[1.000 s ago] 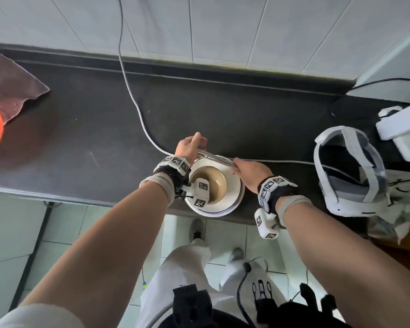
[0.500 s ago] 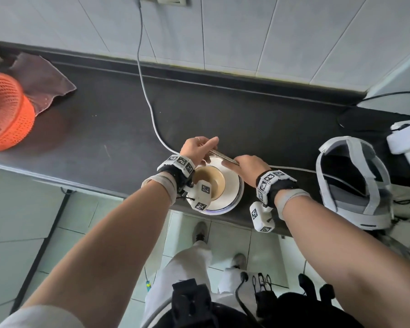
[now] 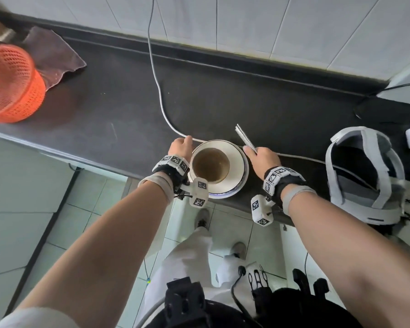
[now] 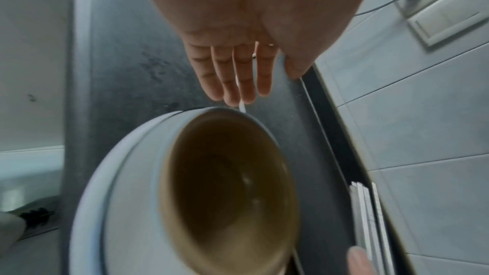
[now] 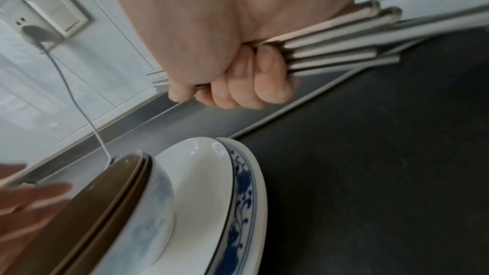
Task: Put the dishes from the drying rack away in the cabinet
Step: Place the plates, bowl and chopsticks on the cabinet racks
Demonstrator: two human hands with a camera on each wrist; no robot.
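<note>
A stack of dishes stands at the front edge of the dark counter (image 3: 118, 110): a brown-lined bowl (image 3: 210, 165) (image 4: 227, 185) (image 5: 111, 206) sits in a white plate with a blue pattern (image 3: 237, 162) (image 5: 238, 185). My right hand (image 3: 262, 159) (image 5: 232, 91) grips a bundle of metal chopsticks (image 3: 245, 141) (image 5: 338, 49) just right of the plate. My left hand (image 3: 180, 147) (image 4: 235, 83) hovers at the stack's left side, fingers straight, holding nothing.
An orange mesh basket (image 3: 10, 84) and a brown cloth (image 3: 55, 53) lie at the far left. A white cable (image 3: 156, 79) runs from the wall socket (image 4: 434, 7) past the plate. A white headset (image 3: 365, 176) sits to the right. Tiled wall stands behind.
My left hand has let go of the chopsticks and moved to the stack's left side. My right hand has swung the chopsticks off the bowl to the plate's right.
</note>
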